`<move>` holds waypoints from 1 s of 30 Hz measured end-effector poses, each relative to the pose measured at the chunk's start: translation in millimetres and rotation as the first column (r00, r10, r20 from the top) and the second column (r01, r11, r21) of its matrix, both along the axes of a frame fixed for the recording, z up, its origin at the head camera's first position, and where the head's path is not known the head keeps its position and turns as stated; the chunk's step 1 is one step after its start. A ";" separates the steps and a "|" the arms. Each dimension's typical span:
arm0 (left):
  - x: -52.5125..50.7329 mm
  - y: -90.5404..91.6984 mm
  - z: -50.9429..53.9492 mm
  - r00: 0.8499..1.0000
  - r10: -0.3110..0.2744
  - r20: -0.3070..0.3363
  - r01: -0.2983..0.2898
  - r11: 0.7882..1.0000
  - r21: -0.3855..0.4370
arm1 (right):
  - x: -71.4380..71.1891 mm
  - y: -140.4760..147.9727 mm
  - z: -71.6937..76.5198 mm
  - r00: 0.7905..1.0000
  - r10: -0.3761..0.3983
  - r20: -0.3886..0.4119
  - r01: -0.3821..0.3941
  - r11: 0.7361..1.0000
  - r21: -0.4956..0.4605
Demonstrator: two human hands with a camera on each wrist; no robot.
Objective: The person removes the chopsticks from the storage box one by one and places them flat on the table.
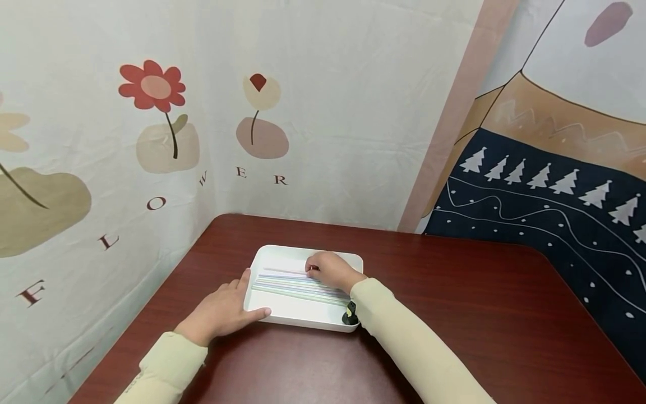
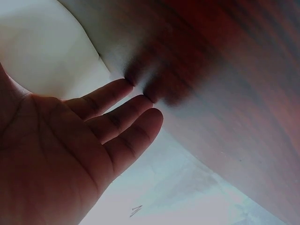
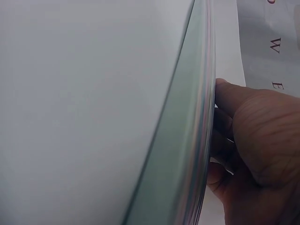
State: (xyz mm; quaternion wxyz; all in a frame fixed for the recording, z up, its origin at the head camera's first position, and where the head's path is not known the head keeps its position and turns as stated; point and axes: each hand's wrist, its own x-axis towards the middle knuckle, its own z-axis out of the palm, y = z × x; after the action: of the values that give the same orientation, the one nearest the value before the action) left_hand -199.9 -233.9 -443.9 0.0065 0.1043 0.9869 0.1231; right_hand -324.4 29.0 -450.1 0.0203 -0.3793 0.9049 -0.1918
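"Head view: found what?"

"Saw a white tray on a dark red table, with pale coloured strips lying lengthwise inside, in a close band."

"Checked the hands too?"

"Yes. Saw the left hand spread at the tray's left end, thumb over the near wall, fingers along the left one, grasping nothing. Found the right hand over the tray, at the far edge of the strips, fingers bent. Could not tell whether pinching one or merely touching."

"Noticed anything round about?"

"Saw pale sleeves on both arms, flower-printed cloth behind the table, and a dark tree print to the right."

"Left wrist view: made out what?"

"Saw the left hand's fingers straight and loose, tips out over the table, with the tray just beside."

"Right wrist view: got any clearer?"

"Not by much. Saw a green strip nearest, with pink and blue edges close behind, and the right hand's bent fingers at the far side. Could not settle the pinch there either."
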 end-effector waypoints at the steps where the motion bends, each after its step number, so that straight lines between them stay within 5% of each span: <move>1: 0.1 0.1 0.3 1.000 0.001 0.000 -0.001 1.000 0.000 | -0.1 -0.3 -0.1 1.000 -0.003 0.001 0.003 1.000 0.001; 30: 4.4 2.0 4.9 1.000 0.001 0.016 -0.001 1.000 0.003 | 4.4 -2.0 2.6 1.000 -0.006 -0.015 0.007 0.999 0.043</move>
State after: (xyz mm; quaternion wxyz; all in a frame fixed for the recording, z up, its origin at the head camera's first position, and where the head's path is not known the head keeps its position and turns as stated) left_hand -195.5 -231.9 -439.0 0.0144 0.1028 0.9867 0.1253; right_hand -320.0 27.1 -447.5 0.0211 -0.3773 0.9102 -0.1695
